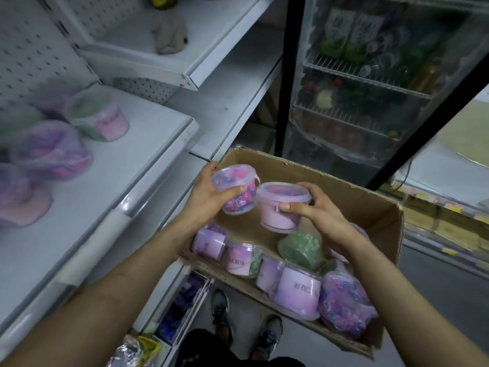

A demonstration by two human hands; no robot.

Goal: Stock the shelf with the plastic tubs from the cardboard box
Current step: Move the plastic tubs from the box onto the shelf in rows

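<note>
Partway: my left hand (205,193) grips a clear bead-filled plastic tub (236,193), right hand (316,207) a pink tub (279,210); few shelved, many remain in brown cardboard box (365,205).

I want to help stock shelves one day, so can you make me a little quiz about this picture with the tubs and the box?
1. True or false: the left hand holds the speckled tub and the right hand holds the pink tub, both above the cardboard box.
2. Which tub lies in the box just under the right hand? A) the green tub B) a yellow tub C) an orange tub
3. Fill in: the stocked tubs stand on the white shelf to the person's ____.
Key: 1 true; 2 A; 3 left.
</note>
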